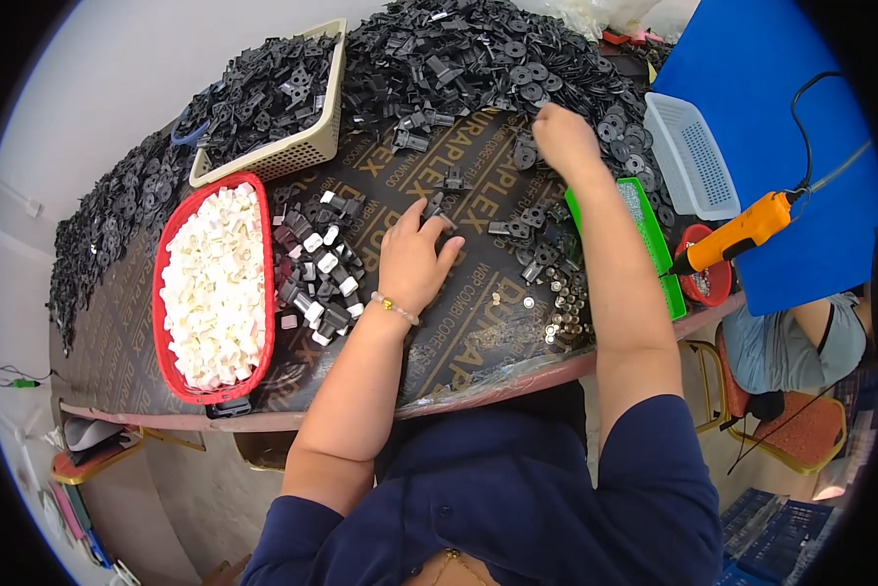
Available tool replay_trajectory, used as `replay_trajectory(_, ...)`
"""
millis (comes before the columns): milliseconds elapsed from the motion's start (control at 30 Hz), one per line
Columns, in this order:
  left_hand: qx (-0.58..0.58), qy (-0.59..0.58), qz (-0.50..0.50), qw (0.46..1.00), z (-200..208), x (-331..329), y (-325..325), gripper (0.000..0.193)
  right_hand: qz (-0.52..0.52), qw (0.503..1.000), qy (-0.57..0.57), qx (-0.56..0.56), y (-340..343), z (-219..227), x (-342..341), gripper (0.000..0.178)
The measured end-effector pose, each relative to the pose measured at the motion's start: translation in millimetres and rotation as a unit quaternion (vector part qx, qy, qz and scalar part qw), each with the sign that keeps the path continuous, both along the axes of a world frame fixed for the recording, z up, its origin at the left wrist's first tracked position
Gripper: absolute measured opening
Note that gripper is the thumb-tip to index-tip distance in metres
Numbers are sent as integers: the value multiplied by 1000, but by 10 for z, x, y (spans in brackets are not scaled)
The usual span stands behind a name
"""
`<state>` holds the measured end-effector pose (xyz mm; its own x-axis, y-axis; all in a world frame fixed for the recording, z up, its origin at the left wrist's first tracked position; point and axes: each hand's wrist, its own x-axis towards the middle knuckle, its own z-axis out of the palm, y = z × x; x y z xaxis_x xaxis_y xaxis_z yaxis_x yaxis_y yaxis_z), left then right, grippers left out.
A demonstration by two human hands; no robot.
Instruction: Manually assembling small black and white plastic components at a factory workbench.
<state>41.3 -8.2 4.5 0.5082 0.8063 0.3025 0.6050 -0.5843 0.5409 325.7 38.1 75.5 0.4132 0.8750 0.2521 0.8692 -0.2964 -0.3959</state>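
My left hand [419, 256], a beaded bracelet at its wrist, is over the middle of the dark table. Its fingers and thumb hold a small black plastic part [437, 207] against the surface. Farther right and higher up, my right hand [566, 145] is curled at the edge of the heap of flat black discs [615, 127]. Its fingertips are turned away, so what they grip, if anything, is hidden. A loose black part [453, 178] lies just beyond my left fingers. Beside that wrist is a cluster of black pieces with white ends [326, 259].
At left stand a red basket [159, 293] of white pieces and a cream basket [333, 112] of black parts. Beside my right forearm are a green tray [675, 301], a red bowl [720, 283], a yellow electric screwdriver [751, 230] and a white basket [693, 156]. Small metal pieces [564, 303] lie nearer me.
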Motion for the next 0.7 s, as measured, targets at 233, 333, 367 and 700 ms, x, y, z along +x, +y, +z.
replay_trajectory(233, 51, -29, 30, 998, 142, -13, -4, 32, 192, 936, 287, -66, -61, 210, -339, 44)
replay_trajectory(333, 141, -95, -12, 985, 77, 74, -22, 44, 328, 854, 370, -161, -163, 432, -790, 40)
replay_trajectory(367, 95, -48, -36, 994, 59, 50, -37, 45, 357, 820, 380, -236, -189, 522, -963, 41)
replay_trajectory(700, 108, -116, -49, 986, -110, -5, -28, 40, 468, 737, 484, -59, 889, 1279, -2403, 44)
